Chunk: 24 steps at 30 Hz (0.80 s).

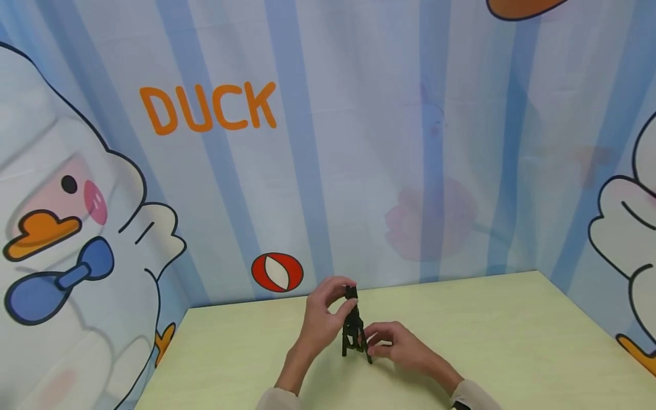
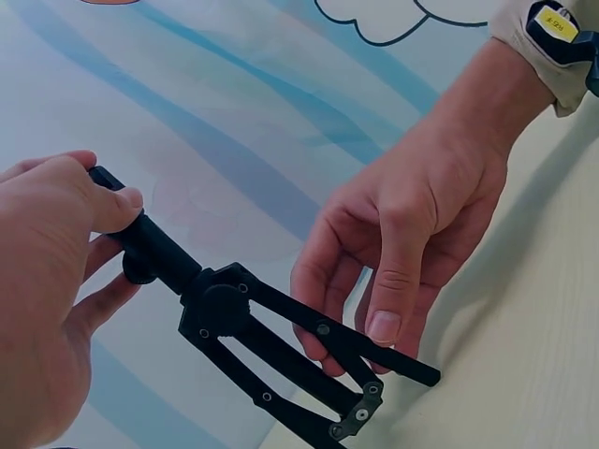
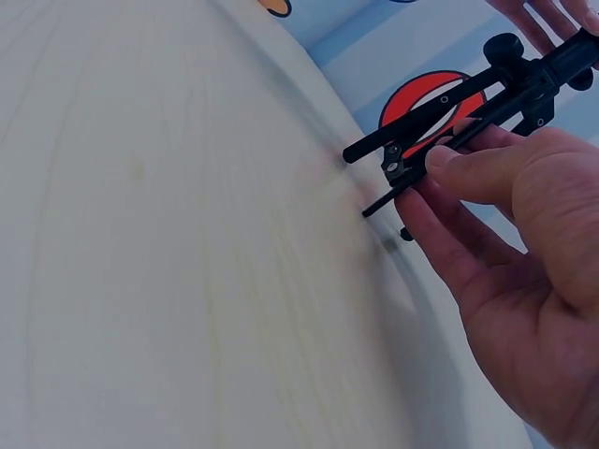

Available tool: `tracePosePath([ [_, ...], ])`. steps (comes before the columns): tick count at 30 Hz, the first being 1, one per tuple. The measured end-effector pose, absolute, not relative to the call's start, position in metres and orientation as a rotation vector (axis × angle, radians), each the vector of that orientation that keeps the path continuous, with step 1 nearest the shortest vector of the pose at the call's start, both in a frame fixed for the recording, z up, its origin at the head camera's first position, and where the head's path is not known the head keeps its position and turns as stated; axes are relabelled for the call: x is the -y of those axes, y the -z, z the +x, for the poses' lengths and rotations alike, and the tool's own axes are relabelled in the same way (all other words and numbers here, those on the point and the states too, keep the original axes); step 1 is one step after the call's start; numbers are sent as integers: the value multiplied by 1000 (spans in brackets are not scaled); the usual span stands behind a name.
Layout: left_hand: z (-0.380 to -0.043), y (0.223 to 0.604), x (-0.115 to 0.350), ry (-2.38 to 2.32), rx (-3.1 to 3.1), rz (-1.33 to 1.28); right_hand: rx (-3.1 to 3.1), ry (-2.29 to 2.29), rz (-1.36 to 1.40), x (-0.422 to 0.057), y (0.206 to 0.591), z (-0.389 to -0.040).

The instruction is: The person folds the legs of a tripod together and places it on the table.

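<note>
A small black tripod (image 1: 353, 319) stands upright over the table with its legs partly spread. My left hand (image 1: 320, 322) grips its upper tube between thumb and fingers; in the left wrist view that tube (image 2: 168, 253) leads down to a round knob (image 2: 223, 309) and hinged braces. Lower down, my right hand (image 1: 405, 346) pinches one leg, thumb on one side and fingertips on the other. In the right wrist view the thumb of the right hand (image 3: 524, 224) presses along that leg, and another leg (image 3: 393, 136) angles out beside it. The tube's top is partly covered by the left fingers.
The pale yellow table (image 1: 487, 319) extends to both sides of the hands. Behind it hangs a striped blue and white curtain (image 1: 359, 142) printed with ducks, orange lettering and a red ball (image 1: 292, 272). A dark band with a yellow label (image 2: 557, 23) sits on the right wrist.
</note>
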<state>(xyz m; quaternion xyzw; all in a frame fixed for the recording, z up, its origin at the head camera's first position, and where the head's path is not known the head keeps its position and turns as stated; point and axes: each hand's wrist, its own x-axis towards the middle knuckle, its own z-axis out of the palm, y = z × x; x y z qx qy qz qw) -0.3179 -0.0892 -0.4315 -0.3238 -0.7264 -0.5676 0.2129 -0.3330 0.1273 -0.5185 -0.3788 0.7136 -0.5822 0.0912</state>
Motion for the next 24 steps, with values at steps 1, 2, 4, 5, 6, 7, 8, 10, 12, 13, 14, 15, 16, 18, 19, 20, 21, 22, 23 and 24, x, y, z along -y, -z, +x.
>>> tracePosePath([
  [1, -318, 432, 90, 1581, 2022, -900, -2123, 1726, -1133, -127, 519, -333],
  [2, -318, 432, 90, 1583, 2027, -902, -2124, 1722, -1139, -127, 519, -333],
  [4, -318, 432, 91, 1583, 2031, -911, -2124, 1717, -1141, -127, 518, -332],
  [5, -318, 431, 91, 1582, 2033, -914, -2125, 1714, -1142, -127, 518, -332],
  [6, -318, 431, 92, 1580, 2032, -919, -2124, 1713, -1138, -126, 518, -332],
  [7, -318, 431, 92, 1578, 2031, -923, -2126, 1710, -1134, -126, 518, -332],
  [8, -318, 431, 92, 1577, 2030, -926, -2130, 1706, -1133, -126, 519, -332],
  [10, -317, 430, 92, 1580, 2030, -927, -2143, 1695, -1130, -126, 519, -332],
  [12, -316, 430, 92, 1586, 2028, -927, -2155, 1688, -1131, -125, 520, -333],
  [13, -316, 430, 92, 1589, 2026, -928, -2164, 1683, -1127, -125, 520, -333],
  [14, -316, 429, 92, 1591, 2024, -929, -2170, 1680, -1124, -125, 521, -333],
  [15, -315, 429, 92, 1594, 2024, -928, -2176, 1677, -1117, -125, 521, -332],
  [16, -315, 429, 91, 1596, 2023, -930, -2182, 1674, -1113, -124, 520, -332],
  [18, -315, 430, 91, 1595, 2021, -932, -2197, 1666, -1114, -124, 521, -332],
  [19, -315, 430, 91, 1592, 2022, -933, -2203, 1661, -1110, -124, 520, -332],
  [20, -315, 430, 91, 1589, 2024, -933, -2206, 1660, -1108, -124, 520, -332],
  [21, -315, 430, 91, 1584, 2027, -931, -2210, 1657, -1109, -124, 520, -332],
  [22, -315, 430, 91, 1577, 2029, -930, -2213, 1654, -1107, -124, 521, -332],
  [23, -315, 430, 91, 1569, 2030, -929, -2214, 1655, -1105, -124, 521, -332],
  [24, -315, 430, 91, 1560, 2035, -927, -2216, 1654, -1099, -124, 521, -332],
])
